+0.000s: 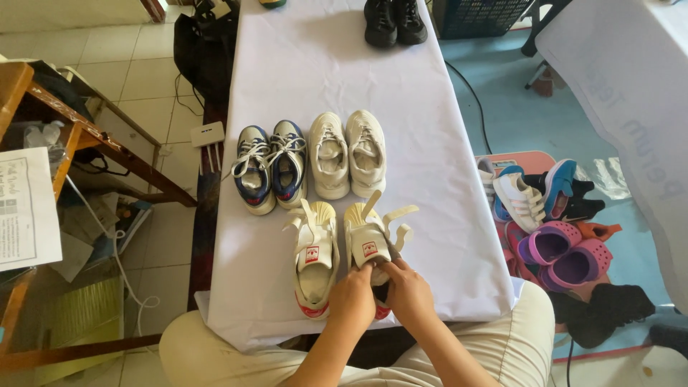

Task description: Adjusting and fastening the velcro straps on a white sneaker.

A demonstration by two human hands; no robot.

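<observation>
Two white sneakers with red heel trim lie near the table's front edge. My left hand (352,295) and my right hand (408,292) both grip the heel end of the right white sneaker (368,240), whose straps stick up loose. Its mate, the left white sneaker (314,261), rests beside it, untouched. Behind them stand a pair of blue and white laced sneakers (271,165) and a pair of cream sneakers (347,152).
A white cloth covers the table (430,129). Black shoes (393,21) sit at the far end. A pile of shoes (548,215), some purple clogs among them, lies on the floor at right. A wooden shelf (43,122) stands at left.
</observation>
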